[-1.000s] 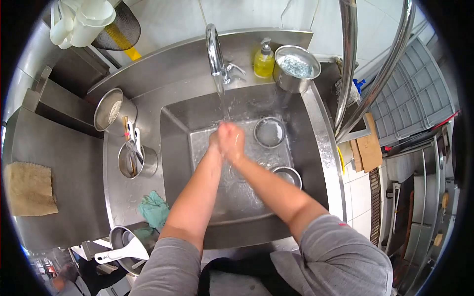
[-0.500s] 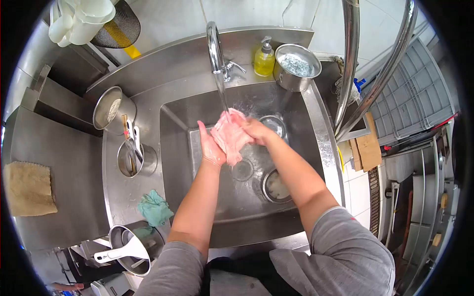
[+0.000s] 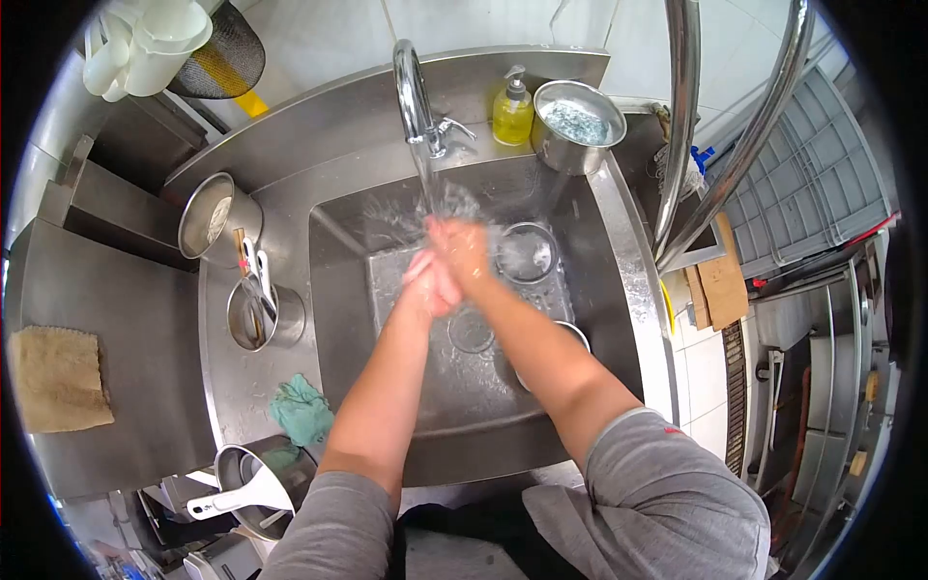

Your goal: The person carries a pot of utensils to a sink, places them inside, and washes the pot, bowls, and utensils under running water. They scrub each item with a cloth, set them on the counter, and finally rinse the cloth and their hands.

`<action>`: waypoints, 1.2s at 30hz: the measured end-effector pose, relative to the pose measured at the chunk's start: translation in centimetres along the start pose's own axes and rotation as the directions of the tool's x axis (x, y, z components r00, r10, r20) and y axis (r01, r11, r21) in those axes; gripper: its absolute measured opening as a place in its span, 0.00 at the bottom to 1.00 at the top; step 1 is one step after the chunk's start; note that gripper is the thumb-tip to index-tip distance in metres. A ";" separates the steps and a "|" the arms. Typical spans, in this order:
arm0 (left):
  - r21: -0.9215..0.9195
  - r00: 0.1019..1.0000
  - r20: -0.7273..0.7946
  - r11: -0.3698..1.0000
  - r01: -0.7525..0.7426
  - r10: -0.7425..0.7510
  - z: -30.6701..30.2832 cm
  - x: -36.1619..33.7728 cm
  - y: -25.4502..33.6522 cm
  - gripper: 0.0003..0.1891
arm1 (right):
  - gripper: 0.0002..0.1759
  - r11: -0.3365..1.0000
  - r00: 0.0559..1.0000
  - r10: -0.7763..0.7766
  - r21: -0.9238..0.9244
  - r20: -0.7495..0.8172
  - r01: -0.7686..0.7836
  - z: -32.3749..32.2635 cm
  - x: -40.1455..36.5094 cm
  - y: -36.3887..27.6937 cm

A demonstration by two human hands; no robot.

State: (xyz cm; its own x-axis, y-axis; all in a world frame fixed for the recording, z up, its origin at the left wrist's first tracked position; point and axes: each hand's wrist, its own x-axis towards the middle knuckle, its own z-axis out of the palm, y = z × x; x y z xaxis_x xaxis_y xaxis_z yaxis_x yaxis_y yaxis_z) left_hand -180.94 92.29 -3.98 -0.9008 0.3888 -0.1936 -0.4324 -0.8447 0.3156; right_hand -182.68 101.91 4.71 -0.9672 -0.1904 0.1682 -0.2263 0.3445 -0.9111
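Under the running tap (image 3: 416, 101), my two hands are pressed together over the sink (image 3: 387, 454). My left hand (image 3: 425, 287) is closed around a bunched, wet pink cloth (image 3: 437, 269), of which only a little shows. Closed over it from the upper right is my right hand (image 3: 464, 249), smeared by motion. Water splashes off both hands. Just to their right, a round metal bowl (image 3: 527, 253) sits in the sink. A second round container (image 3: 572, 334) is mostly hidden behind my right forearm.
At the back rim stand a yellow soap bottle (image 3: 513, 108) and a metal pot of water (image 3: 578, 126). On the left counter are a pot (image 3: 217, 215), a utensil pot (image 3: 280, 324) and a green cloth (image 3: 302, 408). Metal pipes (image 3: 680, 135) rise at the right.
The pink cloth was spread open across both hands and is now squeezed between them. My right hand has moved left onto my left hand, and the water splashes more widely.
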 end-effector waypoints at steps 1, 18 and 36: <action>0.161 0.967 -0.252 0.987 0.012 0.030 1.4 0.6 -0.8 0.24 | 0.19 0.922 0.973 0.231 0.319 0.002 -0.220 -0.5 0.8 0.5; 0.964 0.922 -0.112 0.266 0.010 0.371 6.5 -5.0 -1.3 0.38 | 0.18 0.975 0.849 0.014 -0.197 0.527 0.106 -0.2 1.3 2.7; 0.145 0.967 -0.220 0.985 -0.096 0.127 10.5 -3.7 1.7 0.18 | 0.05 0.850 0.853 -0.517 -0.172 -0.080 0.499 -0.9 0.4 1.5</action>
State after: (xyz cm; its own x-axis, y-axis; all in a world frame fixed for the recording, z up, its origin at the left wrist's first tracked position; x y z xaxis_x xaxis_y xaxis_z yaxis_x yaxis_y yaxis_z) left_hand -178.80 93.29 7.04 -0.9171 0.1883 -0.3515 -0.3454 -0.8155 0.4643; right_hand -183.51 103.18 3.72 -0.7169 -0.2669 0.6441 -0.6944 0.3557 -0.6255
